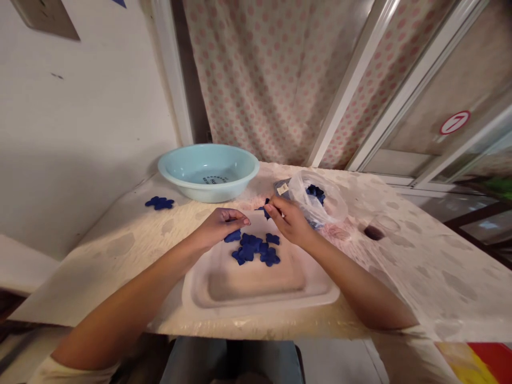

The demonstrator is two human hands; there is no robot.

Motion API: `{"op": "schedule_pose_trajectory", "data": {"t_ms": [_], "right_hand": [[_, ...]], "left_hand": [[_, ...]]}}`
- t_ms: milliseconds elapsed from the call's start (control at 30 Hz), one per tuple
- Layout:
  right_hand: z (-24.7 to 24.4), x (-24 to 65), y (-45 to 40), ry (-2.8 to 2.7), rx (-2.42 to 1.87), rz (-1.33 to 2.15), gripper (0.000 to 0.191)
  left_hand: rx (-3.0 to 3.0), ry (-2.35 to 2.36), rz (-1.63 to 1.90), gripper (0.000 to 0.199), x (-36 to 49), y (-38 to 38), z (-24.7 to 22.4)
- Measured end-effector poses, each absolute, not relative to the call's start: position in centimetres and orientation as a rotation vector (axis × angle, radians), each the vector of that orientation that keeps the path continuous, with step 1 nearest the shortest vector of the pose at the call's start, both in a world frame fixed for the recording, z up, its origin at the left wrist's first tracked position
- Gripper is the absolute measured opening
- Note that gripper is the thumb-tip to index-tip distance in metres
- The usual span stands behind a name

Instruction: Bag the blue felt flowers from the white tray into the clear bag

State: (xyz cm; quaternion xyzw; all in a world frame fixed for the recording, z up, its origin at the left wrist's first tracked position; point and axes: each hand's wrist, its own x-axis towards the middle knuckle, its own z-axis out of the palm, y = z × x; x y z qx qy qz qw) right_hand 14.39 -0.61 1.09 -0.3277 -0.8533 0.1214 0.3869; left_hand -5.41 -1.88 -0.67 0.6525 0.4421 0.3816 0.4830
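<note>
Above the far part of a white tray (320, 295), my right hand (291, 220) pinches a dark blue petal piece (266, 209) between thumb and fingers. My left hand (224, 226) hovers a little to the left, its thumb and fingertips pressed together; whatever they may hold is too small to make out. Beneath both hands, several blue flower-shaped pieces (248, 246) lie flat and partly overlapping in the tray. One blue piece (232, 236) sits just under my left fingers and is partly hidden by them.
A light blue basin (240, 186) stands behind my left hand. Left of it, more blue petals (159, 202) rest on the patterned tablecloth (120, 266). A clear plastic bag (334, 205) with dark blue pieces (316, 193) lies beyond my right hand. A curtain (256, 80) hangs behind.
</note>
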Motion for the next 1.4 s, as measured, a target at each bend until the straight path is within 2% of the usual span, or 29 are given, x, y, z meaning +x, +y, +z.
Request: {"op": "schedule_pose_trajectory", "data": {"t_ms": [200,400,733,967,1400], "right_hand": [[0.82,13.92,-0.87,-2.449,-0.666,0.574,0.025],[1.29,13.71,-1.34,-2.413,-0.591,0.869,0.031],[0.98,14.07,-0.80,-2.251,-0.777,0.756,0.035],[0.86,13.81,-0.93,-2.343,-0.710,0.903,0.037],[1.03,13.90,-1.08,-2.284,-0.553,1.101,0.034]], "left_hand": [[1.849,0.864,0.703,0.024,-5.27,-2.51,-0.15],[1.864,0.892,0.791,0.029,-5.18,-2.45,-0.63],[1.876,0.910,0.812,0.020,-5.16,-2.90,-0.05],[1.802,0.839,0.694,0.022,-4.99,-2.88,-0.28],[1.921,0.901,0.821,0.026,-5.09,-2.61,-0.51]]}}
